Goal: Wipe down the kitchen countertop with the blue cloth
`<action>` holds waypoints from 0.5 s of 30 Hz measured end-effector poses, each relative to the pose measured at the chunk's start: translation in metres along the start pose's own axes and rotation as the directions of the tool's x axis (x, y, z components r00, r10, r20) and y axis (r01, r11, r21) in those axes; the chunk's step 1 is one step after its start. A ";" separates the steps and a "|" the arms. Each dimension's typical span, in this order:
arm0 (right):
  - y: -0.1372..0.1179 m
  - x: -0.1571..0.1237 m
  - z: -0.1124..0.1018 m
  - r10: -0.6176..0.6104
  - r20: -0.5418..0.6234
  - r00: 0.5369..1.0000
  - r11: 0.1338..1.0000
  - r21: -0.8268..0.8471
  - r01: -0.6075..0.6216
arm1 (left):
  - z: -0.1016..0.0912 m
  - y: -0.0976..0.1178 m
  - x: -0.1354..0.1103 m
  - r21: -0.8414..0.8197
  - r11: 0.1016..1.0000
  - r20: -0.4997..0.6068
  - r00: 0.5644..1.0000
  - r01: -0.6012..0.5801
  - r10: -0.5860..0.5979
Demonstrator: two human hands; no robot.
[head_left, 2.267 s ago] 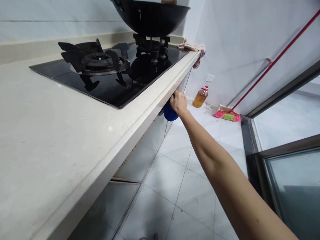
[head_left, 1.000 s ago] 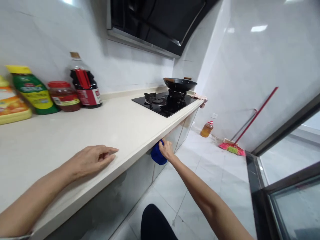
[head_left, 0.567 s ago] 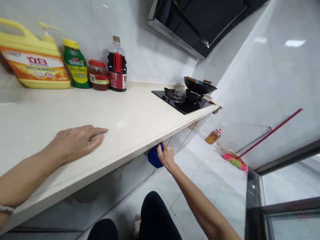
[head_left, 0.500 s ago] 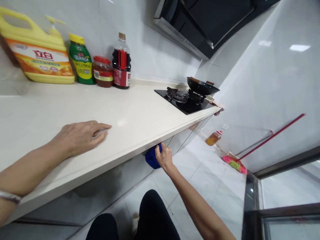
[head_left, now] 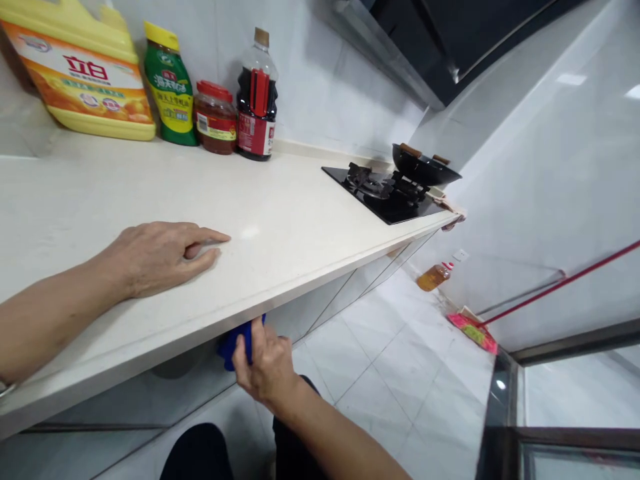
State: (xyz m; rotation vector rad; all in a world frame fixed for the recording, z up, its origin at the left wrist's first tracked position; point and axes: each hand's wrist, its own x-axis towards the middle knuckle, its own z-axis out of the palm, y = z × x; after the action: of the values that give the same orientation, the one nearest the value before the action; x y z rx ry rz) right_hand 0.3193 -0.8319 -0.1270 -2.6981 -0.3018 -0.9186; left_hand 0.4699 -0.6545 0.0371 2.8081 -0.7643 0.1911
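Note:
My left hand (head_left: 163, 257) rests on the white countertop (head_left: 210, 193), index finger and thumb stretched out with a small gap between them. It is open and holds nothing. Below the counter's front edge, my right hand (head_left: 267, 363) is closed on a blue cloth (head_left: 235, 345), pressed up against that edge or its underside. Part of the cloth is hidden behind my fingers and under the counter lip.
Along the wall stand a yellow detergent jug (head_left: 95, 80), a green bottle (head_left: 170, 90), a red-lidded jar (head_left: 216, 120) and a dark sauce bottle (head_left: 257, 107). Farther right are a gas stove (head_left: 383, 193) and a wok (head_left: 425, 170). An oil bottle (head_left: 434, 277) and a mop (head_left: 473, 330) are on the floor.
My right hand has moved left along the counter's front edge with the blue cloth. My left hand stays on the countertop, its index finger straighter. The view has shifted somewhat.

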 end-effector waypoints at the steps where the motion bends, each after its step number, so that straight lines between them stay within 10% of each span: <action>1: -0.011 -0.002 0.002 -0.009 0.016 1.000 0.999 0.034 0.008 | -0.001 0.001 0.000 -0.025 1.000 0.010 1.000 0.013 -0.013; 7: -0.033 -0.007 0.011 -0.117 0.016 0.993 0.981 0.159 0.113 | -0.007 0.005 -0.003 -0.139 0.986 0.015 0.996 0.088 -0.087; 15: 0.049 -0.018 0.035 0.031 -0.019 0.999 0.971 0.237 -0.026 | -0.011 0.004 -0.007 -0.244 0.966 -0.042 0.994 0.085 -0.098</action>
State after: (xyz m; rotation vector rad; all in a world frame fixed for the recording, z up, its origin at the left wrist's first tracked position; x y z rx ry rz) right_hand 0.3390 -0.8683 -0.1745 -2.4659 -0.3434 -0.8456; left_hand 0.4610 -0.6517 0.0469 2.5889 -0.5991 0.1455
